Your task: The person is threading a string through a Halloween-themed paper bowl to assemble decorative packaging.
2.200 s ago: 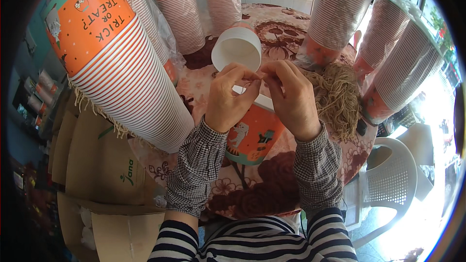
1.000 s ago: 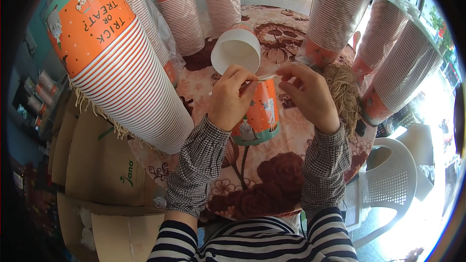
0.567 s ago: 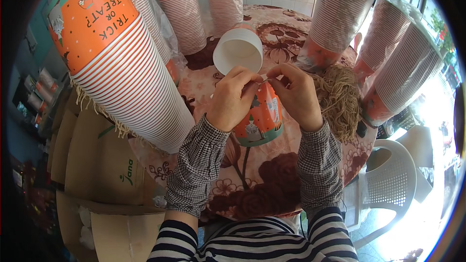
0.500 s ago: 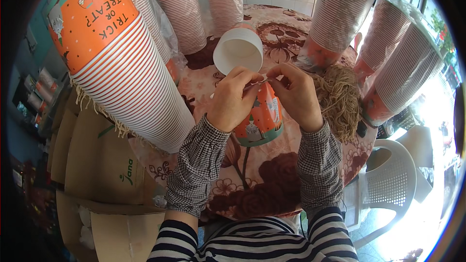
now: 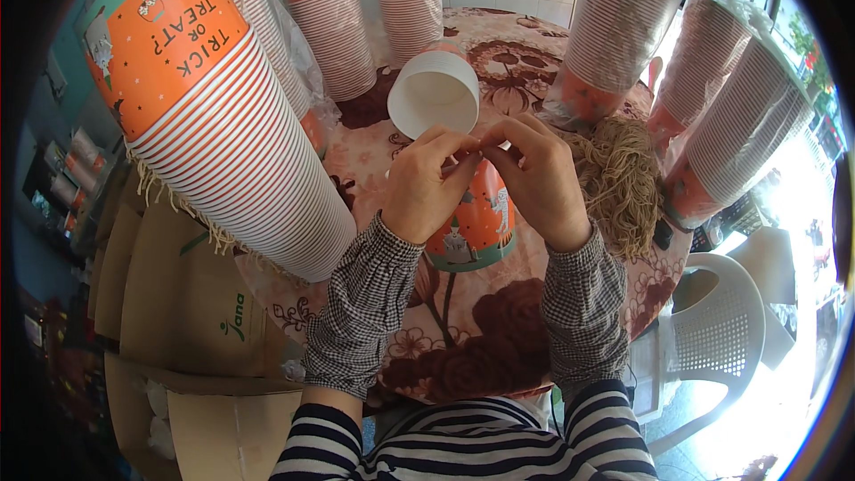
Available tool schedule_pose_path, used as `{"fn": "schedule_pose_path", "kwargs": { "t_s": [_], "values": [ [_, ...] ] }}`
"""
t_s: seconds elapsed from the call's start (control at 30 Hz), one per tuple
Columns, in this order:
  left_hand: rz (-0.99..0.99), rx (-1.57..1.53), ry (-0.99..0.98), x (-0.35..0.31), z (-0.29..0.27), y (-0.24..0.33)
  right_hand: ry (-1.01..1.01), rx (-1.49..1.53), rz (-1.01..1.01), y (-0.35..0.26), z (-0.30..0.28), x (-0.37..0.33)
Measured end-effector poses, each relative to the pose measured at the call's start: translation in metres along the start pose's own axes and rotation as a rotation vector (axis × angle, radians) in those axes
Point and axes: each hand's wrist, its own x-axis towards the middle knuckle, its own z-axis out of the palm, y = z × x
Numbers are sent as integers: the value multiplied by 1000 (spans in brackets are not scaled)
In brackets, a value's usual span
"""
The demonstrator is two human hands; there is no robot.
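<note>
Fingertips of left hand (image 5: 427, 183) and right hand (image 5: 539, 174) pinch together at the orange printed paper cup's (image 5: 472, 223) rim, near the table's (image 5: 463, 365) centre; threading looks unfinished, twine bundle (image 5: 619, 178) beside.

**Count on the bench**

Seven tall stacks of paper cups (image 5: 223, 125). Two loose cups: one orange (image 5: 476, 223), one white-lined (image 5: 434, 93). One heap of twine (image 5: 614, 178). One white chair (image 5: 721, 338). Two hands (image 5: 427, 187).

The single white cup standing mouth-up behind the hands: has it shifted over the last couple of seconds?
No. The white cup keeps its place on the flowered tablecloth, just ahead of both hands.
</note>
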Motion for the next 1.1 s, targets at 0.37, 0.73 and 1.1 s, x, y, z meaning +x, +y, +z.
{"fn": "schedule_pose_path", "kwargs": {
  "t_s": [0.37,0.73,1.1],
  "values": [
    [-55,15,21,0,-1,-3,53,-115,-15,-6,3,0],
    [-67,54,18,0,0,-3,-11,159,160,-8,5,-1],
    [-63,88,22,-1,-5,-5,66,-99,-7,-9,14,-3]
  ]
}}
